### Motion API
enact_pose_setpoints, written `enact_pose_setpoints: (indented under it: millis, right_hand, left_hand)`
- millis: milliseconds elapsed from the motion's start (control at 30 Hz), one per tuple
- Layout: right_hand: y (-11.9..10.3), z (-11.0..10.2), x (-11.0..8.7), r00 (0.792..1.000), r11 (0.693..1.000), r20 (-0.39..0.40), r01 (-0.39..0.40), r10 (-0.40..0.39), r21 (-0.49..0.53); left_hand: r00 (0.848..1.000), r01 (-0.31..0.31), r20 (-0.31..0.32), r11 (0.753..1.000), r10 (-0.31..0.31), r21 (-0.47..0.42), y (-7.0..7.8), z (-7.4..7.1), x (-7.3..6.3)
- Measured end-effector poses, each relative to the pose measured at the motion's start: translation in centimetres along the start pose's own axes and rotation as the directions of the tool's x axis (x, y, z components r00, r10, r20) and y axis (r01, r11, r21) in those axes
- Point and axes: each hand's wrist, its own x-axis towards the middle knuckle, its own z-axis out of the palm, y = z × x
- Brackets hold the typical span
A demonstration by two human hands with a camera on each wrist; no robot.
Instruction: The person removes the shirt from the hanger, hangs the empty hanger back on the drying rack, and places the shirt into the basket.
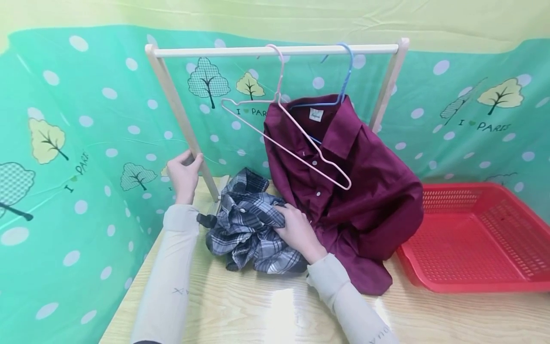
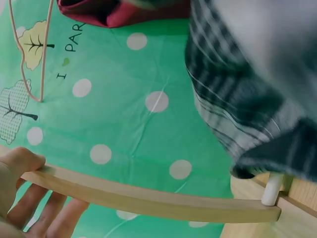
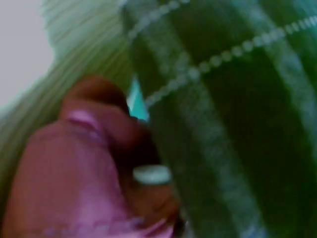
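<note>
My left hand (image 1: 185, 174) holds the left wooden post (image 1: 180, 112) of a small clothes rack. In the left wrist view its thumb lies on one side of the post and its fingers on the other. With my right hand (image 1: 298, 231) I grip a crumpled blue-grey plaid shirt (image 1: 249, 229), bunched low beside the rack's foot. The right wrist view is blurred, with plaid cloth (image 3: 233, 114) filling its right side. Right of the plaid shirt, a maroon shirt (image 1: 365, 200) hangs on a blue hanger (image 1: 345, 76). A bare pink hanger (image 1: 279, 81) hangs in front of it.
The rack's white top bar (image 1: 206, 51) carries both hangers. A red plastic basket (image 1: 477, 286) stands at the right on the wooden table (image 1: 232, 310). Behind the rack hangs a green dotted curtain (image 1: 455, 153), which also runs along the left side.
</note>
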Motion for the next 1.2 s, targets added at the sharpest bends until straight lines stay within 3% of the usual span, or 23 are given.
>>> enact_pose_setpoints:
  millis: [633,1200]
  right_hand:
    - [-0.1,-4.4,-1.7,0.99,0.977,-0.137,0.037,-0.008,0.209]
    - [0.5,-8.8,-3.7,0.968,0.949,-0.245,0.121,-0.049,0.289]
  left_hand:
    - [1.0,0.01,-0.002,1.0,-0.011,-0.012,-0.3,0.1,0.2]
    - [1.0,0.017,0.001,1.0,-0.017,-0.004,-0.4,0.1,0.2]
